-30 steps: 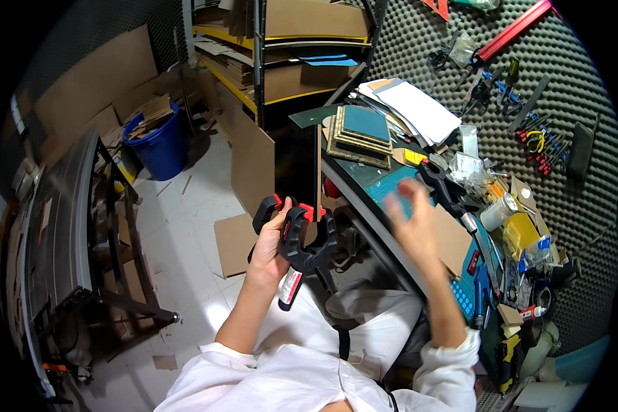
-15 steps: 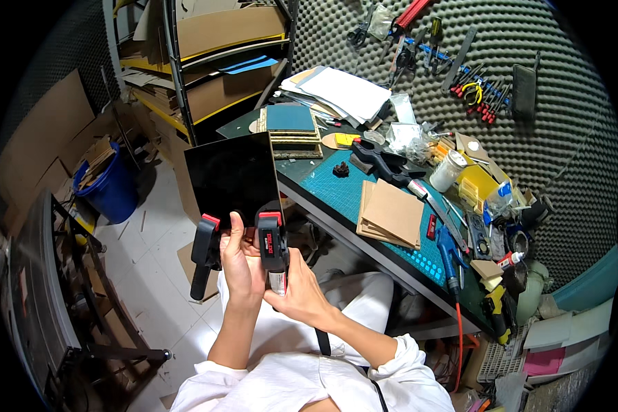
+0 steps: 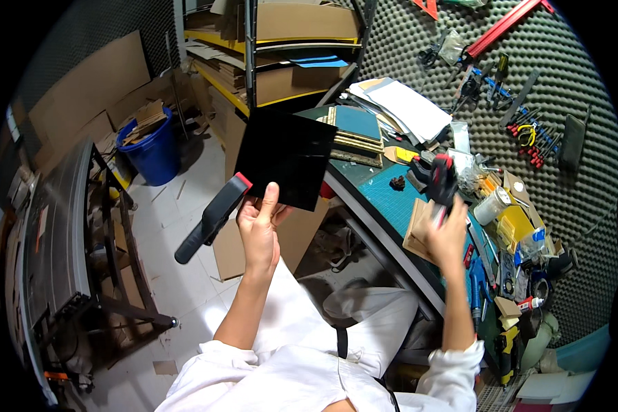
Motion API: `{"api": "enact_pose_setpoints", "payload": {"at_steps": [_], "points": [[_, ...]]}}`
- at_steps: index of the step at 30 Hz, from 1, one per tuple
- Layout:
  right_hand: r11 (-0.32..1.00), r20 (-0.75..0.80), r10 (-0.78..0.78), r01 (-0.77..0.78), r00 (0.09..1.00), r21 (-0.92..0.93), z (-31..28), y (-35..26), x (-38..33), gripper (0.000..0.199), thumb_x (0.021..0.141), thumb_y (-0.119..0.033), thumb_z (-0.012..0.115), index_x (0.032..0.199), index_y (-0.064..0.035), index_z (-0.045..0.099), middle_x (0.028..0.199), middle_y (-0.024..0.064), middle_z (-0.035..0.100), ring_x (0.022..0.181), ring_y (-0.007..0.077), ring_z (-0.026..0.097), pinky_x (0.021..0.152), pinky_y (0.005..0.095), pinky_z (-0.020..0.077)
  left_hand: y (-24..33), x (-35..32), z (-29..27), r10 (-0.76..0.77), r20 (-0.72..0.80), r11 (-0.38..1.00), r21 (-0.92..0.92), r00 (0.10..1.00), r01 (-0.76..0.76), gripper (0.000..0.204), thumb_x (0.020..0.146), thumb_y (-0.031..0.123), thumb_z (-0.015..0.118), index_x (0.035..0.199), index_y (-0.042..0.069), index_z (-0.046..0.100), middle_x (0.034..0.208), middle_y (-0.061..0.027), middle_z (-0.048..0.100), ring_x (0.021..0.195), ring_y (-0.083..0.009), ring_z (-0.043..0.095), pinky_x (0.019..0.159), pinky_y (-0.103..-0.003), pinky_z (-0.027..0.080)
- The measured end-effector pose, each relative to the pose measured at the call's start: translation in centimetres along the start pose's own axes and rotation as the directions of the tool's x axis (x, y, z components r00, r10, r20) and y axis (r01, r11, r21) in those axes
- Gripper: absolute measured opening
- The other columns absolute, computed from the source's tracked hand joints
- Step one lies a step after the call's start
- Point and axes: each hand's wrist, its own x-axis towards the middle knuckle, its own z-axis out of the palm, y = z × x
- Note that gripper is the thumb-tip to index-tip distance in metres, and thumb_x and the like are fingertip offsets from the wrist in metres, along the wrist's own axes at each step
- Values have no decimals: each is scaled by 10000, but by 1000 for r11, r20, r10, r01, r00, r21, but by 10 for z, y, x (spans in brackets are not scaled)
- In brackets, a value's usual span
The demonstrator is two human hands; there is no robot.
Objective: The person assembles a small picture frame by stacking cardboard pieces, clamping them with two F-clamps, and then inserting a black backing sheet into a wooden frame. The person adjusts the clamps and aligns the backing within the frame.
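Observation:
My left hand (image 3: 259, 228) grips a black square panel (image 3: 287, 159) by its lower edge and holds it up in front of me. A black spring clamp with a red tip (image 3: 213, 216) is clipped on the panel's lower left corner and hangs down to the left. My right hand (image 3: 443, 230) is raised over the workbench (image 3: 391, 199) and holds a second black and red spring clamp (image 3: 438, 178), slightly blurred. A brown cardboard square (image 3: 419, 230) lies on the green cutting mat just under that hand.
The bench to the right carries stacked framed boards (image 3: 353, 130), white papers (image 3: 405, 106), a white jar (image 3: 491, 204) and several small tools. Hand tools hang on the grey foam wall (image 3: 529, 134). A blue bucket (image 3: 154, 147), cardboard shelves and a metal machine stand (image 3: 69, 240) sit to the left.
My right hand took one clamp off the panel and carried it right, over the bench. The left hand still holds the panel, raised higher, with one clamp left on it.

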Motion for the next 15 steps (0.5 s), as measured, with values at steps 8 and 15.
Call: {"api": "enact_pose_setpoints", "payload": {"at_steps": [8,15], "points": [[832,145,332,-216,932,-511,32,95,143,742,666,-415,780,1245,18,612,1302,254,579,1234,405,536,1065,492,391,10,-10,-4,-69,177,982,185,982,36,166,938,217,696,987,70,637,849,-5,679,776,-95,678,738,-285,593],[876,85,110,-56,990,-478,45,123,139,606,813,-462,705,1182,15,641,1148,239,665,1128,383,618,1004,497,449,3,-12,-4,-185,265,976,165,946,144,235,945,217,678,1071,25,629,947,-58,710,807,-111,702,751,-287,599]]}}
